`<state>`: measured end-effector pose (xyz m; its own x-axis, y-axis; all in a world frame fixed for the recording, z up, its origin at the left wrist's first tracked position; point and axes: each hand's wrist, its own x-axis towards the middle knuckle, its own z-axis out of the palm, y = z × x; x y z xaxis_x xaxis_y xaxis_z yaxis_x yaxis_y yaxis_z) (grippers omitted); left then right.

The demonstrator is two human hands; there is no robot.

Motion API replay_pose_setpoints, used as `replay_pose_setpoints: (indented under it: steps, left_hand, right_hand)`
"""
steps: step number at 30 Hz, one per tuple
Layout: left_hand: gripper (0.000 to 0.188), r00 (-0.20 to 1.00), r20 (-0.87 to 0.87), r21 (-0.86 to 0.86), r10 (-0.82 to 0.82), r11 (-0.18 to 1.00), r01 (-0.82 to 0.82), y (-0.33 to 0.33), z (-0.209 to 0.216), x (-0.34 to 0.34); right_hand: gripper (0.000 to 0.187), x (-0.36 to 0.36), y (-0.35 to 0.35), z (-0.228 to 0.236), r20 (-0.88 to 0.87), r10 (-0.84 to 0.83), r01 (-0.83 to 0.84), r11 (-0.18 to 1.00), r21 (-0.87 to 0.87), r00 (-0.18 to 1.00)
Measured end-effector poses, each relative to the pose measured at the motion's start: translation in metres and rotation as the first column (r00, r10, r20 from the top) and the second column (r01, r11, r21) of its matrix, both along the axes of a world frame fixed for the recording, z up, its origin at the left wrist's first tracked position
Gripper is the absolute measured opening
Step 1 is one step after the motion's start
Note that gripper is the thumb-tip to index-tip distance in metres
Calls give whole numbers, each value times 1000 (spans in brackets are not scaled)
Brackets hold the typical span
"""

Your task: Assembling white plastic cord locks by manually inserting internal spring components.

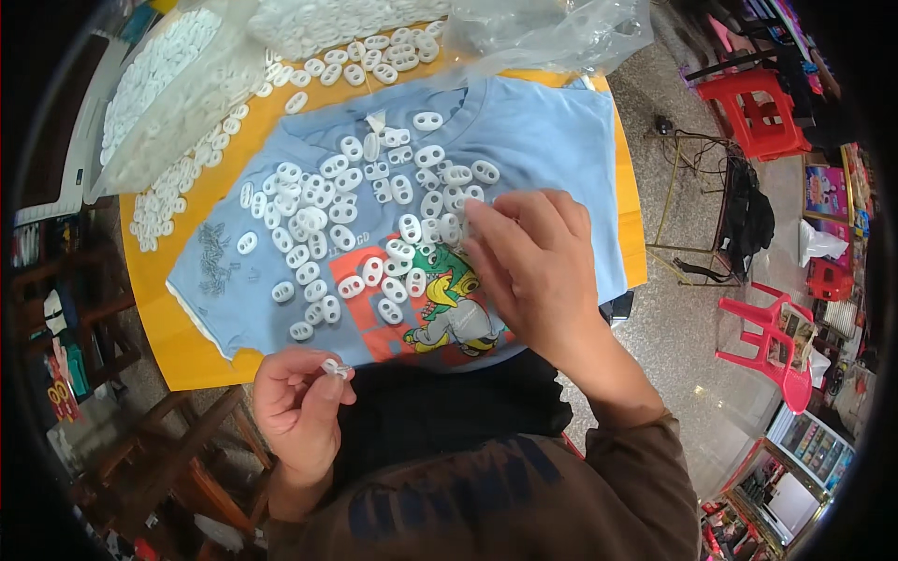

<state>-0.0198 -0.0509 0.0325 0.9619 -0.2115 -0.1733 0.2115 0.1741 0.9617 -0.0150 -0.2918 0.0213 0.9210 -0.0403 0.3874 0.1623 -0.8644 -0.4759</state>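
Observation:
My left hand (301,409) is closed near the table's front edge, pinching a small white oval two-hole plastic piece (334,368) between thumb and fingertips. My right hand (535,262) reaches over the right side of a loose spread of matching white two-hole pieces (318,192). Its thumb and fingers are bent but apart, with the fingertips at the nearest pieces; whether they touch one is hard to see. Under the spread lies a light blue T-shirt (552,126) with a colourful cartoon print (458,313), partly covered by the pieces and my right hand.
The shirt covers much of a yellow tabletop (154,337). Clear plastic bags full of white pieces (168,79) stand at the back left, with more pieces spilled beside them. A crumpled clear bag (561,37) lies at the back right. Red plastic stools (753,112) stand on the floor to the right.

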Motion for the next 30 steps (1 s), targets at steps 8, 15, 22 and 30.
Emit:
replay_pose_setpoints:
  steps: [8,15,22,30]
  left_hand:
    - [16,1000,-6,9,-21,1000,21,-2,1,0]
    - [16,1000,3,-1,-28,1000,28,-3,4,1]
    - [18,995,13,-42,-95,995,95,-17,19,4]
    - [19,973,130,-42,-188,980,195,-40,25,7]
  right_hand:
    - [30,-1,3,-9,36,-2,1,1000,30,999]
    - [32,-6,7,-2,-23,35,-30,981,190,999]
    - [24,-23,14,27,-233,312,189,164,968,921]
    - [30,-33,21,29,-163,493,319,-250,914,855]
